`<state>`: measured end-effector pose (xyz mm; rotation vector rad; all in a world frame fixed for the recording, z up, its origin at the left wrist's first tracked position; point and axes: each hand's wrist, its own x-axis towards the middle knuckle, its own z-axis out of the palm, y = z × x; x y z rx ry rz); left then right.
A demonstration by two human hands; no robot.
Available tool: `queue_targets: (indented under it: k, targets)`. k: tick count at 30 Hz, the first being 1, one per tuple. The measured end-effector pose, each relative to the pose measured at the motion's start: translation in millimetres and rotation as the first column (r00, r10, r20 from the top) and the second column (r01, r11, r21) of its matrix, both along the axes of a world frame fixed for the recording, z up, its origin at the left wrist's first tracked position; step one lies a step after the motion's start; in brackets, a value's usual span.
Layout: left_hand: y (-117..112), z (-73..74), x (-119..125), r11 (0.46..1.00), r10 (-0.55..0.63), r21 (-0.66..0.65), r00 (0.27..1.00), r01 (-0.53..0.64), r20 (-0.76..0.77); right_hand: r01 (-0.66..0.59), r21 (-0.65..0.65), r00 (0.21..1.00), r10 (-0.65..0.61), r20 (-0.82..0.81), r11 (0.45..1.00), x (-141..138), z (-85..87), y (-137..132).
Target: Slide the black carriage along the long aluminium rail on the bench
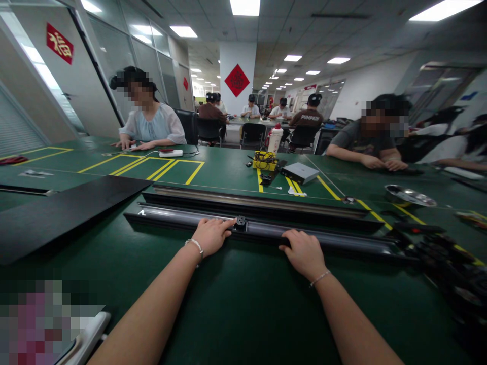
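Rail, black, long, glossy along its upper face (266, 234): one. Lies lengthwise across the bench (247, 309), in front of the person, under both hands.

Fitting, small, black, blocky (240, 223): one. Sits on the rail near mid-length; whether it is fastened there cannot be told.

Left hand (213, 236): index finger extended to the fitting's near-left side, apparently touching; thumb beside it at the rail's near edge. Whether this grip is clamped on anything cannot be told.

Right hand (304, 251): well apart from the left, fingers bent over the rail's near edge. Undersides hidden; whether the grip is closed cannot be told.

Step in hand, by judgement: positioning or checking the fitting while the rail is steadied. Next move, by judgement: calls for light finger control at the fitting and a steady right hand.

Second rail, dark (262, 204): one, just behind the first, roughly parallel.

Panel, flat, black (72, 215): one, to the left.

Basket, yellow, with cables (265, 164); box, grey (300, 173): farther back.
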<state>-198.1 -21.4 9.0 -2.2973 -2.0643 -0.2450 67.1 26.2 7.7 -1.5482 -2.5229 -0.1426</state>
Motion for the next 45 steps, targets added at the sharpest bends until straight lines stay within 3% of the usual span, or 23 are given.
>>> queue_targets:
  k: [31,37,45]
  targets:
    - [5.7,7.3,-3.2,0.99,-0.058,-0.129,0.998,0.056,-0.012,-0.001,-0.018,1.0,0.001,-0.002,1.0,0.2,1.9,-1.5]
    - [1.6,5.8,0.9,0.997,-0.039,-0.062,0.999,0.038,-0.022,0.003,-0.018,1.0,-0.002,0.016,1.0,0.2,1.6,-0.9]
    - [-9.0,-0.2,15.6,0.985,-0.028,0.171,1.0,0.028,0.003,-0.009,-0.017,1.0,0.009,-0.005,1.0,0.4,1.5,-0.6]
